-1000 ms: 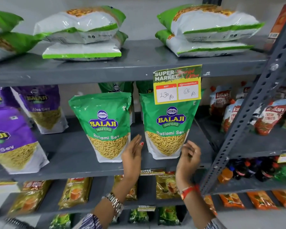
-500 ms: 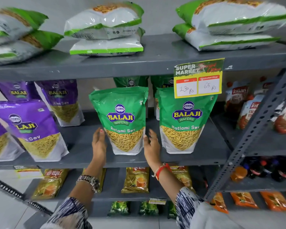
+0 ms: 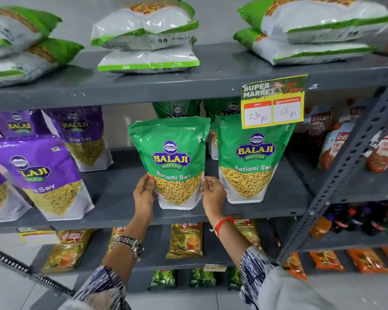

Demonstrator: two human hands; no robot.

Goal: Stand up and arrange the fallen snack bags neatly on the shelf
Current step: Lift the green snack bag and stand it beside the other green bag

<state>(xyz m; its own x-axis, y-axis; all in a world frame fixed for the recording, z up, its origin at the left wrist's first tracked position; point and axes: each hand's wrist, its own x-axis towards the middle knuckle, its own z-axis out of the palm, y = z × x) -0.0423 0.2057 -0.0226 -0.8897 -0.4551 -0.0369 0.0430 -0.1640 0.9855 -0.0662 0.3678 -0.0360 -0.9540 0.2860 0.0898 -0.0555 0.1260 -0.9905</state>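
Head view: left hand (image 3: pixel 143 194) and right hand (image 3: pixel 213 193) clasp the upright green bag (image 3: pixel 173 162), squaring it; next, releasing gently.

— What is the green bag (image 3: pixel 170 162) made of?
— Shiny plastic, smooth, with little crinkles.
— And the shelf (image 3: pixel 121 86)?
— Grey metal, painted dull. Its post (image 3: pixel 345 175) has holes.
— The price tag (image 3: pixel 273 101)?
— Paper, a bit glossy.
— The watch (image 3: pixel 130 245)?
— Shiny metal. The sleeve (image 3: pixel 103 287) is soft cloth.
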